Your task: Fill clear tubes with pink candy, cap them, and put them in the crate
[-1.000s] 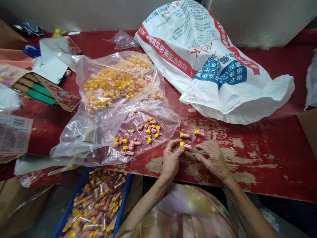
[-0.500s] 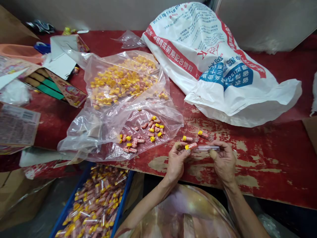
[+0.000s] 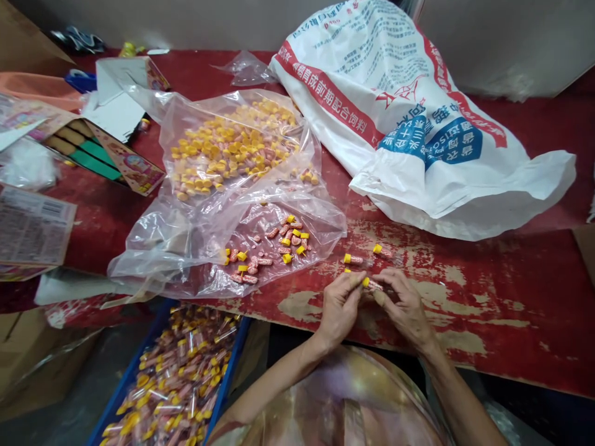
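1. Pinching a small yellow-capped piece (image 3: pixel 370 284) between them, the left hand (image 3: pixel 341 306) and the right hand (image 3: pixel 405 305) are seen close together over the worn red table (image 3: pixel 502 297), near its front edge.
2. The piece is clamped from the left by the left thumb and forefinger and from the right by the right fingertips; its yellow cap is turned toward the left hand, and its pink patterned body is largely hidden under the right fingers.
3. Two more capped pieces are found on the table just beyond the hands, one (image 3: pixel 352 259) nearer the left hand and one (image 3: pixel 380 250) nearer the right.
4. A clear plastic bag (image 3: pixel 186 248) is spread out to the left of the hands, with loose pink pieces and yellow caps (image 3: pixel 272 248) scattered on it.
5. A second clear bag (image 3: pixel 232 148), filled with many yellow-capped pieces, is laid behind and partly over the first.
6. A large white printed sack (image 3: pixel 409 124) with red and blue markings is slumped across the far right of the table.
7. A blue crate (image 3: pixel 227 378) of packed clear wrappers is placed below the table edge, left of the person's arms.
8. Opened cartons (image 3: pixel 116 155) are gathered at the far left.
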Action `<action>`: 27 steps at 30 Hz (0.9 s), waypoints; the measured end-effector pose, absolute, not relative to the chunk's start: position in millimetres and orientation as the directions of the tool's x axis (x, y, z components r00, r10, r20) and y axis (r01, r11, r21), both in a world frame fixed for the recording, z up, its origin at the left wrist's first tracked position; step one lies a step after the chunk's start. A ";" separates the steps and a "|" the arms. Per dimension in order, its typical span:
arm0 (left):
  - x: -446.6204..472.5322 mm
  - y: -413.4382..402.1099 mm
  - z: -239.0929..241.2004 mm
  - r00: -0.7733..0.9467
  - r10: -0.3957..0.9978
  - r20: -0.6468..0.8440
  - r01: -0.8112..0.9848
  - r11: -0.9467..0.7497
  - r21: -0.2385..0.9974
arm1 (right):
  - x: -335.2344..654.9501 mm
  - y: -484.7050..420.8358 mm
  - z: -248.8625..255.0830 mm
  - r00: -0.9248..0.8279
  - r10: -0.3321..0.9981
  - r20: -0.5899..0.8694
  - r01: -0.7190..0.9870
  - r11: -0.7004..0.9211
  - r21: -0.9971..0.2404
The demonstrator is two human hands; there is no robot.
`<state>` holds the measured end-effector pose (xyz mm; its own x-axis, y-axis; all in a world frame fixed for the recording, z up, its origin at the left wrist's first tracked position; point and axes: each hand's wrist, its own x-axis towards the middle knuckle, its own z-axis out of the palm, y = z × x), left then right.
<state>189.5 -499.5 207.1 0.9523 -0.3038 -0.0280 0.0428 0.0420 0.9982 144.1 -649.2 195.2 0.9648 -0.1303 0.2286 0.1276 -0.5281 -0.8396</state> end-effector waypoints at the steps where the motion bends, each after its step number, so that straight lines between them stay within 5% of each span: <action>1: 187.4 -500.4 206.2 0.948 -0.320 0.000 0.007 0.023 1.000 | 144.2 -647.5 193.6 0.964 -0.100 0.246 0.151 -0.557 -0.817; 8: 177.7 -512.4 197.0 0.914 -0.403 -0.050 0.003 -0.117 0.993 | 136.9 -639.1 196.1 0.919 -0.061 0.390 0.150 -0.860 -0.487; 12: 183.3 -516.2 200.6 0.859 -0.512 -0.022 -0.076 -0.170 0.983 | 134.5 -663.6 196.9 0.964 0.111 0.242 0.151 -0.976 -0.154; 15: 193.9 -508.3 210.4 0.893 -0.442 0.087 -0.198 -0.213 0.957 | 144.0 -677.2 183.9 0.978 0.176 0.109 0.173 -0.984 0.039; 21: 250.0 -455.0 219.2 0.954 -0.108 0.281 -0.301 -0.386 0.872 | 158.6 -671.7 159.6 0.976 0.206 0.071 0.196 -0.972 0.129; 27: 347.7 -416.5 202.5 0.952 0.032 0.303 -0.165 -0.781 0.602 | 154.9 -686.4 158.8 0.913 0.273 0.302 0.306 -0.950 -0.067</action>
<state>347.7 -416.5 202.5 0.9525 0.0323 0.3030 -0.1650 -0.7811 0.6021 154.9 -686.4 158.8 0.9133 0.2729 0.3024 0.3059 -0.9497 -0.0668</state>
